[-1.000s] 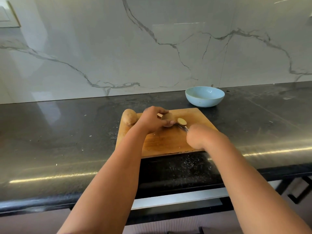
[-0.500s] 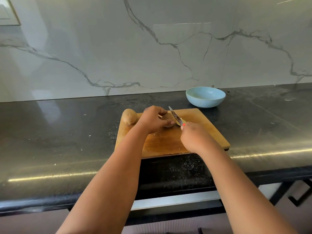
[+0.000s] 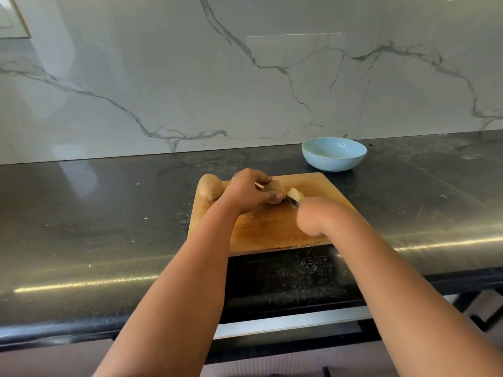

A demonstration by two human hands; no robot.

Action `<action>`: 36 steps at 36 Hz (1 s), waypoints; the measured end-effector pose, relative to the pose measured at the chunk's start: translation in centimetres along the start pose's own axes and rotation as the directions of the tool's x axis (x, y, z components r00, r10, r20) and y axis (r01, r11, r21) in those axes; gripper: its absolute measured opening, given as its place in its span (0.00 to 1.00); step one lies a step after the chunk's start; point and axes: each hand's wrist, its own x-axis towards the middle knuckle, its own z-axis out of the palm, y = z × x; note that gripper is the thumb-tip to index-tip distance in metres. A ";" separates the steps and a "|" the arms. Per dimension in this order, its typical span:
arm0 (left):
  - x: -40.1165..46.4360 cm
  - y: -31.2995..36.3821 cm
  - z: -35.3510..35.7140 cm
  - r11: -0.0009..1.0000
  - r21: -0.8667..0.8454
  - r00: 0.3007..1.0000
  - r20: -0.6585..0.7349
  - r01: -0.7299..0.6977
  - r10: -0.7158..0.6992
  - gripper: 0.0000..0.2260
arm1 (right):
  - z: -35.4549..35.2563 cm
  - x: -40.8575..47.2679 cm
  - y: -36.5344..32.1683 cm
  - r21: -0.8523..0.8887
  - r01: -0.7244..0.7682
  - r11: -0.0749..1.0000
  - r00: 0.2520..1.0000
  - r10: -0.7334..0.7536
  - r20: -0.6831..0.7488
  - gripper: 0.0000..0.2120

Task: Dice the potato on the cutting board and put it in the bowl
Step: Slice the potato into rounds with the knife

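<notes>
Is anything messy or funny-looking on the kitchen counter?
A little. The whole brown potato sits on the far left corner of the wooden cutting board, partly hanging over its edge. Pale specks dot the black stone counter around the board. The light blue bowl stands upright.

A black stone worktop (image 3: 95, 227) runs across the view, glossy, with pale specks and scratches and a bright streak of reflected light along its rounded front edge. Behind it rises a white marble wall (image 3: 163, 77) with grey veins branching across it; a thin vertical seam divides the slabs at the right. In the top left corner part of a framed panel (image 3: 12, 20) shows against the wall. Below the worktop's front edge lies a dark recess with a pale horizontal strip (image 3: 285, 321) across it, and black bars (image 3: 473, 308) show at the lower right.
</notes>
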 end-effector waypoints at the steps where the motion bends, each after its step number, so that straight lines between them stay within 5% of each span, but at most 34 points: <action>1: 0.0 -0.1 -0.1 1.000 -0.010 1.000 0.010 0.007 -0.007 0.26 | 0.1 -0.4 0.9 0.015 0.004 1.000 1.000 -0.004 -0.001 0.11; 10: -0.4 0.1 0.0 1.000 -0.013 0.998 0.058 -0.001 0.001 0.27 | 1.0 -1.9 1.5 0.302 0.090 0.949 0.973 -0.020 -0.228 0.11; 15: -0.5 0.2 0.2 1.000 0.002 0.999 0.020 -0.026 0.026 0.26 | 1.7 -1.1 0.3 0.339 0.082 0.937 0.971 0.003 -0.241 0.15; 21: -0.1 0.1 0.3 0.999 0.038 0.999 0.014 -0.036 0.035 0.25 | 1.6 0.0 -0.7 0.251 0.053 0.966 0.962 0.017 -0.271 0.13; 36: -0.2 0.2 0.3 0.995 0.080 0.999 0.012 -0.053 0.052 0.25 | 0.4 0.5 -1.6 -0.052 0.005 0.999 0.998 -0.007 -0.055 0.21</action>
